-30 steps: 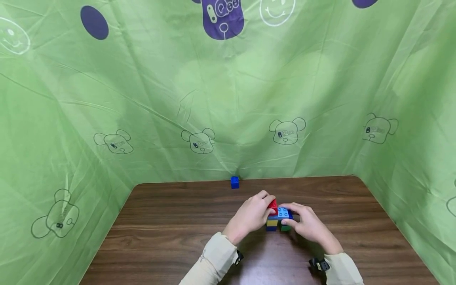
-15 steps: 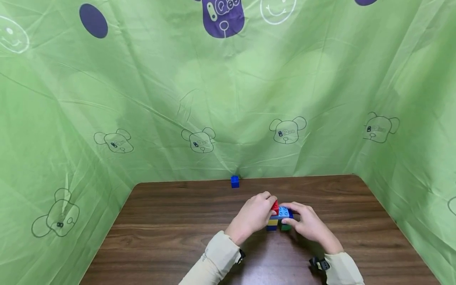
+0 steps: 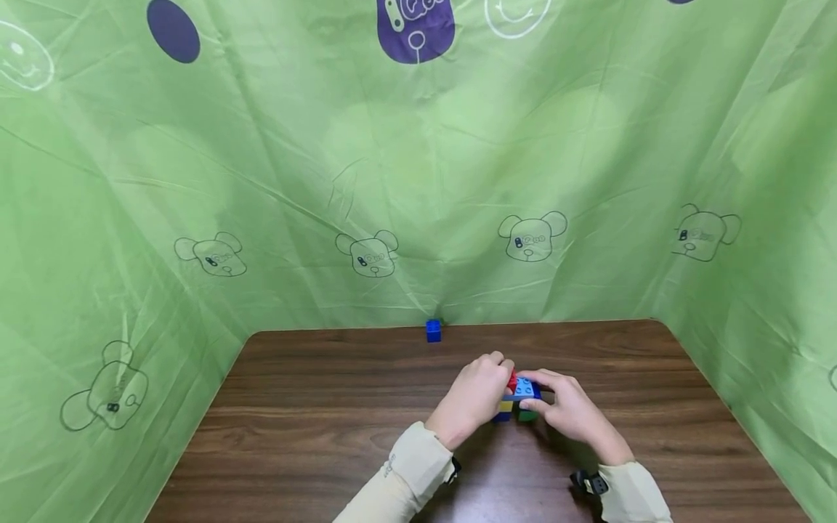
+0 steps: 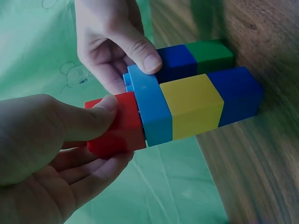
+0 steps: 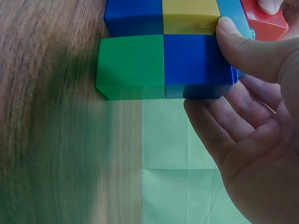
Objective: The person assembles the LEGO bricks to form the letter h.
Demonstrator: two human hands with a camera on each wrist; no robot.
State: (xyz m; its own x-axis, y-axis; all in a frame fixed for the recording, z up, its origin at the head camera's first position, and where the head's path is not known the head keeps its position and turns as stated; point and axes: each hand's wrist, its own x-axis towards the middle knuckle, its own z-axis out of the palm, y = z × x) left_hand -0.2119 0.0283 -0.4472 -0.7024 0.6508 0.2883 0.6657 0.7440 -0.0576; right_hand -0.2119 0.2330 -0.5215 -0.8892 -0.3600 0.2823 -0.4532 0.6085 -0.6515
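Observation:
My left hand (image 3: 474,394) pinches a red building brick (image 4: 119,123) between thumb and fingers, on one end of a light blue brick (image 4: 153,107). A thin line shows between these two bricks. The light blue brick bridges two pillars: a yellow brick (image 4: 194,105) over a dark blue one (image 4: 239,97), and a blue brick (image 5: 198,65) over a green brick (image 5: 131,67). From the other side my right hand (image 3: 570,408) grips this structure near the top, its thumb at the join of light blue and blue, fingers curled behind. The structure stands upright on the table.
A single blue brick (image 3: 434,331) stands at the back edge of the brown wooden table (image 3: 314,436). Green printed cloth (image 3: 418,160) hangs behind the table and along both sides.
My left hand has shifted slightly to the right along with the red brick and now hides more of it in the head view. The right hand keeps its grip on the structure.

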